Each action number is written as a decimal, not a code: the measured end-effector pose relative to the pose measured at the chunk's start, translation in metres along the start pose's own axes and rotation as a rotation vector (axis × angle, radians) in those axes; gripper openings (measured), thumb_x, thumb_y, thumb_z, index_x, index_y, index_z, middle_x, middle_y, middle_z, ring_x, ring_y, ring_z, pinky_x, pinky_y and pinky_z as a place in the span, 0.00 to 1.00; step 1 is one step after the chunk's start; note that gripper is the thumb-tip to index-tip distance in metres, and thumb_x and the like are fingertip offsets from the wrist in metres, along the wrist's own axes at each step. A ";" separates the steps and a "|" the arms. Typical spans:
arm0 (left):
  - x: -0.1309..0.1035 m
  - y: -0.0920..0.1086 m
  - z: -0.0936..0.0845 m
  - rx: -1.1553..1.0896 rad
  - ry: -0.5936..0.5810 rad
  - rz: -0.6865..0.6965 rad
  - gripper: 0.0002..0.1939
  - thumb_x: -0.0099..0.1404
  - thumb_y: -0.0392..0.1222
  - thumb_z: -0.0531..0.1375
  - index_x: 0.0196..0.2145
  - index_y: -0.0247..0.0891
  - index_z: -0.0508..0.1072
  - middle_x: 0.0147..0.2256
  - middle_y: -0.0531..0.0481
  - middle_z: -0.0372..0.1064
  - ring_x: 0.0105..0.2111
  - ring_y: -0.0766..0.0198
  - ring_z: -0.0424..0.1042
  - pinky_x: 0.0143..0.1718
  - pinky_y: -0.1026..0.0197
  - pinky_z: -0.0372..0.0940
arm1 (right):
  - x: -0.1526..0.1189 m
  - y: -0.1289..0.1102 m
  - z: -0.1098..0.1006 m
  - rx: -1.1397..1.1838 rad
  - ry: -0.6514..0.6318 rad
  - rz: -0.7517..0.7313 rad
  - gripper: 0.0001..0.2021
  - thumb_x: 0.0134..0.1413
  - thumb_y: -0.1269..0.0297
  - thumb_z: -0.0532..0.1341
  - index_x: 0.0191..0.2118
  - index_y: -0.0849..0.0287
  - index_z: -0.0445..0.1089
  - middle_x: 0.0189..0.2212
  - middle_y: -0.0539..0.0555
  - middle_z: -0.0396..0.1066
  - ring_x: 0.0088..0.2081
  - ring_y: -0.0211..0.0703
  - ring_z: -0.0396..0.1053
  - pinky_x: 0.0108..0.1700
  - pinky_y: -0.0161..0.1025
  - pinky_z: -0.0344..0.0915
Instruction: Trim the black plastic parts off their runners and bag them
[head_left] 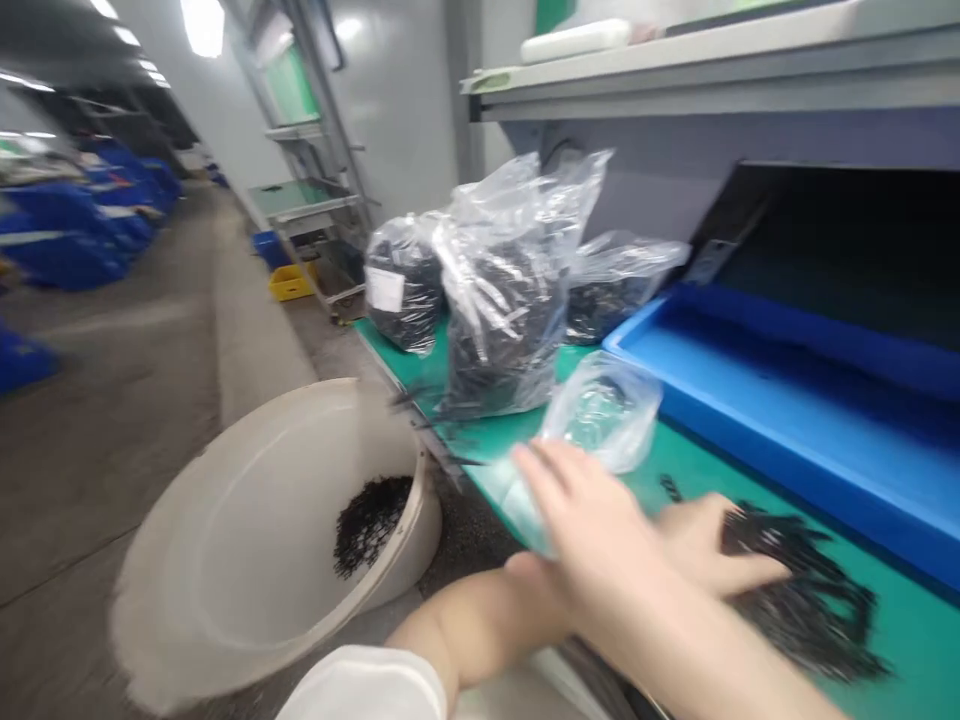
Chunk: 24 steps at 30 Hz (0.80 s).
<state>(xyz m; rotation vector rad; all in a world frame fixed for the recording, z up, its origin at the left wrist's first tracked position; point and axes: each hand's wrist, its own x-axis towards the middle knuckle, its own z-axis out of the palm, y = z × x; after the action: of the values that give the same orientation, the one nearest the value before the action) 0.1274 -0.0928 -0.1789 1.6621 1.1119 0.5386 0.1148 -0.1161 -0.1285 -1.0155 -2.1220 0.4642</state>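
Observation:
My arms cross over the green tabletop (919,640). My left hand (694,545) reaches under the right forearm to a heap of thin black pieces (810,590). Its thumb and fingers are apart against the heap's near side. My right hand (581,490), blurred, is stretched toward the left table edge with its fingers extended. Several dark pieces (461,460) streak through the air beyond its fingertips, near the rim of a large white tub (247,520). More black pieces (371,525) lie in the tub. A pale blurred patch under the right hand is unclear.
Clear plastic bags of black pieces (502,320) stand at the back of the table. A small crumpled clear bag (604,410) lies before them. On the right is a blue tray (660,375); a shelf (712,70) runs above. A yellow crate (291,282) sits on the floor.

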 end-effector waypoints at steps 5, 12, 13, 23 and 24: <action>0.018 -0.003 -0.006 0.458 -0.097 0.179 0.14 0.62 0.40 0.54 0.46 0.36 0.65 0.41 0.44 0.69 0.41 0.57 0.68 0.42 0.57 0.64 | -0.053 0.005 -0.039 -0.230 -0.007 0.180 0.17 0.56 0.65 0.56 0.52 0.60 0.62 0.50 0.60 0.63 0.52 0.51 0.60 0.49 0.48 0.63; 0.033 0.003 0.025 0.773 -0.281 0.493 0.09 0.56 0.32 0.60 0.36 0.31 0.67 0.37 0.40 0.67 0.41 0.48 0.65 0.42 0.47 0.59 | -0.234 0.056 -0.117 -0.821 0.381 0.799 0.19 0.60 0.54 0.46 0.40 0.62 0.68 0.40 0.63 0.69 0.43 0.54 0.67 0.42 0.51 0.66; 0.034 0.005 0.030 0.798 -0.288 0.515 0.10 0.55 0.35 0.62 0.36 0.31 0.68 0.37 0.39 0.67 0.41 0.47 0.64 0.41 0.46 0.58 | -0.258 0.060 -0.122 -0.892 0.379 0.883 0.22 0.59 0.52 0.44 0.40 0.63 0.68 0.40 0.65 0.69 0.42 0.56 0.67 0.41 0.52 0.66; 0.051 -0.015 0.042 0.717 -0.187 0.895 0.38 0.44 0.61 0.64 0.44 0.32 0.59 0.41 0.38 0.63 0.43 0.48 0.64 0.41 0.47 0.61 | -0.319 0.070 -0.131 -0.727 0.332 1.359 0.20 0.49 0.54 0.46 0.36 0.62 0.67 0.30 0.63 0.70 0.33 0.56 0.68 0.35 0.49 0.66; 0.049 -0.017 0.039 0.697 -0.189 0.918 0.39 0.44 0.62 0.63 0.46 0.33 0.58 0.42 0.38 0.62 0.44 0.47 0.63 0.41 0.47 0.61 | -0.316 0.069 -0.135 -0.666 0.359 1.384 0.19 0.47 0.54 0.46 0.35 0.61 0.67 0.29 0.63 0.70 0.33 0.55 0.69 0.34 0.49 0.66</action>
<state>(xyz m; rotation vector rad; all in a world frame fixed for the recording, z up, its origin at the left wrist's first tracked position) 0.1740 -0.0683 -0.2170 2.7809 0.3292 0.5602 0.3847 -0.3192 -0.2228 -2.6564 -0.9459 0.1220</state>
